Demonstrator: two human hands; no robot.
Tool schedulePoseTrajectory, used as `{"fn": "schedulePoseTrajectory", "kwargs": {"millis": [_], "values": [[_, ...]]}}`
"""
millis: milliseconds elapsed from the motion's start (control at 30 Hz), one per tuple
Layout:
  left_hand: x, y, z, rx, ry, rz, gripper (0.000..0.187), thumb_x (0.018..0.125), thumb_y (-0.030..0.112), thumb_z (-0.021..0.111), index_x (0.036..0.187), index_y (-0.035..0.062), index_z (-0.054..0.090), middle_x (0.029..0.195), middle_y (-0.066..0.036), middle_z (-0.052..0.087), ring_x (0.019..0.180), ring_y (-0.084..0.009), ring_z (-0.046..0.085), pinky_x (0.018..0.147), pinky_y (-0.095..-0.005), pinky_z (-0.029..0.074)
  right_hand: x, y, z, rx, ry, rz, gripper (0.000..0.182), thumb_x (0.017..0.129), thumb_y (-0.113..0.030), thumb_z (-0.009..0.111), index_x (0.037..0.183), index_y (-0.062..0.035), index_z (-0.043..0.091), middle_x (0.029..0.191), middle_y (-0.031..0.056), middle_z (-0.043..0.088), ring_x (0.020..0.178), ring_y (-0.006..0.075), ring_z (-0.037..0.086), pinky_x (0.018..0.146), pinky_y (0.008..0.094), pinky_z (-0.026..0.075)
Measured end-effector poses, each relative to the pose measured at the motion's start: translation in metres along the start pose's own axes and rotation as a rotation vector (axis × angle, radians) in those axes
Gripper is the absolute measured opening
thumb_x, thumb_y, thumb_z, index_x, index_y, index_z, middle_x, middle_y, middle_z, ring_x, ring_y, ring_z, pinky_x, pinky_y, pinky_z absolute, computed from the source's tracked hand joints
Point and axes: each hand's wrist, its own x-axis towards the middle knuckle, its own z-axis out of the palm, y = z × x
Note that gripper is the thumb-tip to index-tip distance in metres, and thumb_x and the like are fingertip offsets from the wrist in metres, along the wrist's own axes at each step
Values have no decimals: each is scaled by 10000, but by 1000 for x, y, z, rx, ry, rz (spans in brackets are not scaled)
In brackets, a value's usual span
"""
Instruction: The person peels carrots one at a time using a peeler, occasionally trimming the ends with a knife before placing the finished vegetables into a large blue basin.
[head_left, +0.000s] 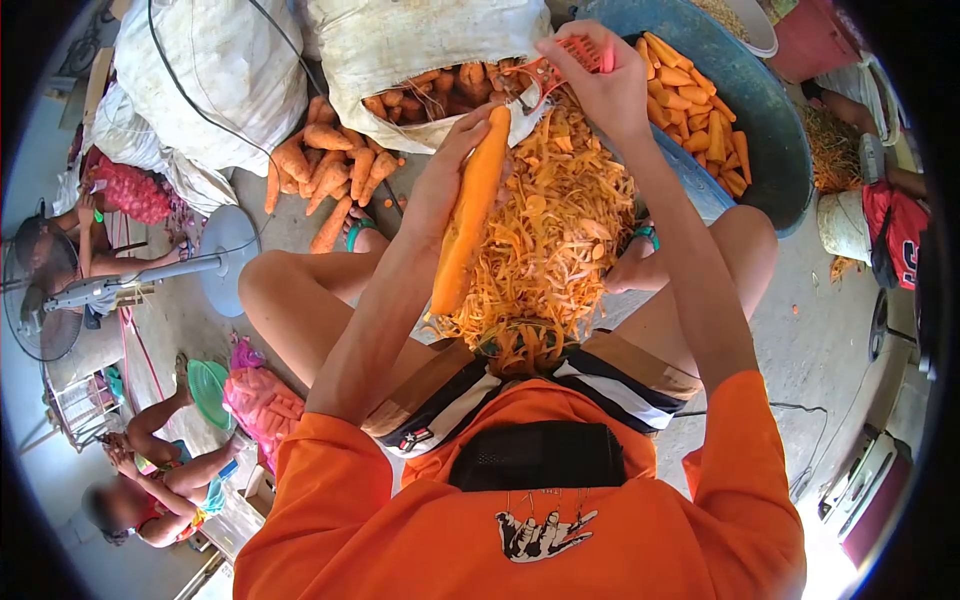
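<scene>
A large carrot (470, 220), peeled along the side I see, lies tilted in my left hand (446, 172), whose fingers wrap its far part. My right hand (612, 85) is closed on a red-orange peeler (572, 62), just beyond the carrot's far end and apart from it. Between my legs, under both hands, rises a heap of carrot peelings (550, 225). Unpeeled carrots (330, 160) spill from an open white sack (430, 35). Peeled carrots (700, 110) fill part of a blue tub (790, 150) to the right.
Another full white sack (210, 90) stands at the left, near a standing fan (130, 285). Two people sit further left, near a green basin (208, 393) and a pink bag (262, 395). At the right are a white bucket (840, 225) and a red bag (895, 235).
</scene>
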Motion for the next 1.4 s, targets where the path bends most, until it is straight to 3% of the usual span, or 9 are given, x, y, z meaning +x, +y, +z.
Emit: {"fn": "schedulePoseTrajectory", "kwargs": {"millis": [267, 400, 533, 633, 700, 1000, 1133, 1267, 1400], "values": [[3, 10, -3, 100, 133, 112, 365, 1078, 244, 531, 1427, 139, 542, 1246, -64, 642, 1053, -182, 662, 891, -324, 585, -40, -72, 37, -317, -448, -331, 306, 801, -247, 900, 974, -67, 725, 898, 5, 740, 776, 125, 691, 659, 296, 556], [0, 7, 2, 1, 17, 61, 376, 1083, 246, 527, 1441, 131, 527, 1206, -70, 639, 979, -165, 661, 797, -295, 569, -6, -12, 11, 101, -44, 11, 196, 902, -200, 827, 946, -51, 708, 868, 4, 734, 695, 95, 664, 623, 260, 538], [8, 4, -9, -133, 16, 7, 412, 1081, 234, 538, 1447, 48, 502, 1129, -73, 647, 864, -144, 671, 599, -262, 550, 10, 1, -3, -206, 108, -88, 169, 944, -186, 789, 945, -41, 703, 876, 9, 737, 667, 85, 660, 611, 246, 535], [-6, 18, 29, -140, 174, -5, 286, 1034, 341, 608, 1199, 112, 656, 904, -19, 665, 804, -150, 675, 674, -296, 582, -27, -64, 37, 182, -135, 16, 163, 915, -182, 812, 958, -58, 716, 903, 19, 740, 717, 92, 668, 646, 261, 542], [4, 13, 0, -178, 73, -37, 301, 1026, 340, 618, 1215, 107, 644, 936, -19, 668, 808, -148, 676, 689, -307, 586, -42, -80, 42, -269, -475, -315, 179, 882, -174, 832, 987, -73, 729, 932, 28, 742, 797, 98, 684, 695, 288, 555], [10, 4, -12, -76, -70, -16, 356, 1066, 291, 564, 1380, 123, 541, 1071, -35, 652, 825, -157, 667, 630, -283, 580, 5, 0, -1, -44, -19, 8, 76, 974, -71, 715, 1002, -3, 698, 869, 51, 734, 694, 103, 686, 623, 242, 561], [-3, 13, 15, -47, 166, 55, 344, 1072, 277, 552, 1380, 123, 539, 1109, -49, 662, 901, -166, 681, 696, -315, 601, -33, -74, 39, -247, -505, -336, 188, 900, -158, 823, 948, -10, 716, 899, 55, 753, 752, 68, 686, 688, 233, 540], [-4, 8, 2, 111, 76, 76, 337, 1074, 279, 546, 1381, 142, 541, 1113, -53, 662, 964, -161, 682, 720, -326, 602, -11, -41, 22, -219, -310, -477, 193, 895, -176, 833, 916, -25, 714, 903, 50, 739, 737, 57, 644, 662, 231, 511], [3, 1, -8, -176, -98, -112, 334, 1071, 252, 576, 1339, 53, 583, 1050, -92, 625, 871, -182, 636, 663, -278, 529, 15, 23, -27, -202, -6, -8, 220, 851, -139, 858, 979, -40, 709, 877, 23, 727, 777, 80, 664, 679, 269, 538]]}}
